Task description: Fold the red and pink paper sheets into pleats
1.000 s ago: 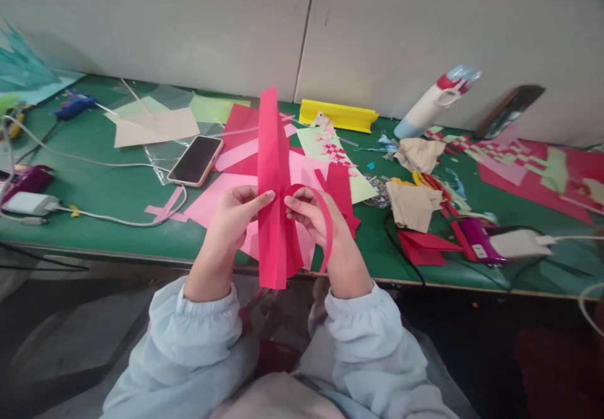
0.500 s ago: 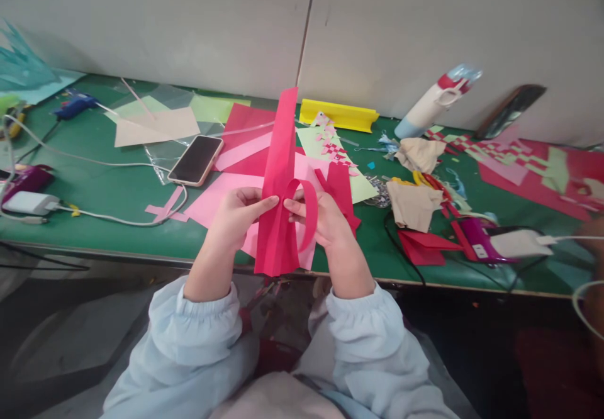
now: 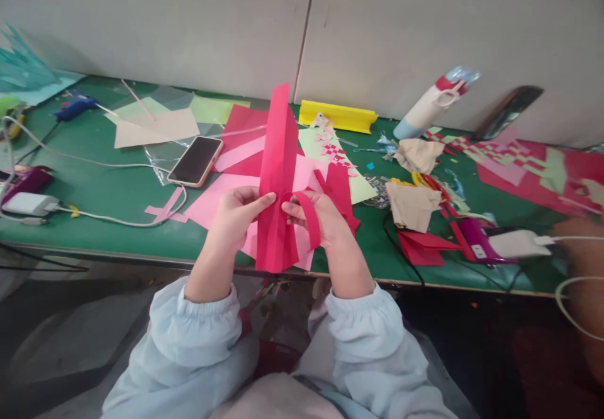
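Head view is showing two bare hands working above a green table (image 3: 104,192), and I am taking the folded red paper (image 3: 274,142) as the centre of the clock. This paper is standing lengthwise between the hands, its upper end pointing to twelve o'clock, over some pink sheets (image 3: 207,199).

At nine o'clock, the left hand (image 3: 233,217) is holding the paper's left edge in a narrow pinch, the thumb lying on the front. At three o'clock, the right hand (image 3: 325,217) is also keeping a narrow pinch, with thumb and fingertips meeting close to the paper's middle. A thin red strip (image 3: 312,221) is curving over this hand; whether it is joining the paper, I cannot tell.

Around them, a phone (image 3: 195,161) is lying near ten o'clock, and a blue glue gun (image 3: 75,103) is resting farther out in the same direction. Between one and two o'clock, a yellow folded piece (image 3: 337,117) is lying along the wall (image 3: 189,29). A bottle (image 3: 427,107) is leaning at two o'clock, while beige cloth (image 3: 413,205) is lying at three o'clock.
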`<act>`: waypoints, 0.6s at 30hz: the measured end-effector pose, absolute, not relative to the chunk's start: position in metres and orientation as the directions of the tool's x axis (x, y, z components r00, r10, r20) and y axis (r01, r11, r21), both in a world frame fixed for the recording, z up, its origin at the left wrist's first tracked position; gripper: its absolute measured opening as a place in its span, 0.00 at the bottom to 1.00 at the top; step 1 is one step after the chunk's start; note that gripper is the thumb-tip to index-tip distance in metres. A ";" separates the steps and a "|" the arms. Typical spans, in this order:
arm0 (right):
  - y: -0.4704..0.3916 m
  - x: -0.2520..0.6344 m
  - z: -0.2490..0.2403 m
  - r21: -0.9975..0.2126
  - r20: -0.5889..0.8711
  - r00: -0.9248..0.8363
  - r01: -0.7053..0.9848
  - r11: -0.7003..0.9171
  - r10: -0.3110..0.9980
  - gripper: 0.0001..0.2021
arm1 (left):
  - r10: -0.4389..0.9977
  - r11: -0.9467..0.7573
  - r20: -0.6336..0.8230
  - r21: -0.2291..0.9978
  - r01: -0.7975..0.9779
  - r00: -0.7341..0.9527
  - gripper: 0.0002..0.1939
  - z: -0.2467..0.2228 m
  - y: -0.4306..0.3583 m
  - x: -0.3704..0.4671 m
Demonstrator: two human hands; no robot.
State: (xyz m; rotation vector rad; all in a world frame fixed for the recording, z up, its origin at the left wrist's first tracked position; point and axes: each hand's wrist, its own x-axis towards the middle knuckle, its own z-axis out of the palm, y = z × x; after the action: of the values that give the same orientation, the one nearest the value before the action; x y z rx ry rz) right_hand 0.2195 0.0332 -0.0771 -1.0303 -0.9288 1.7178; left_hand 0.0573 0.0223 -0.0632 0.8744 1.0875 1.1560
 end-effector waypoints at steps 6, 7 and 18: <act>0.032 0.221 -0.080 -0.908 -0.216 -0.275 -0.295 -0.296 0.937 0.18 | 0.974 0.221 -0.205 0.951 -0.217 0.093 0.17 -0.061 0.021 0.055; 0.032 0.221 -0.079 -0.909 -0.215 -0.260 -0.298 -0.290 0.941 0.19 | 0.973 0.225 -0.207 0.951 -0.212 0.104 0.17 -0.061 0.021 0.055; 0.034 0.221 -0.081 -0.898 -0.202 -0.202 -0.353 -0.263 0.958 0.18 | 0.974 0.225 -0.205 0.931 -0.288 0.100 0.15 -0.063 0.023 0.057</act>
State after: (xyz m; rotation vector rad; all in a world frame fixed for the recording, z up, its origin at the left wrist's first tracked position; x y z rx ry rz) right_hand 0.2207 0.0345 -0.0811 -0.9984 -0.9020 1.6612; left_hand 0.0570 0.0227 -0.0630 0.8634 1.0352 1.1283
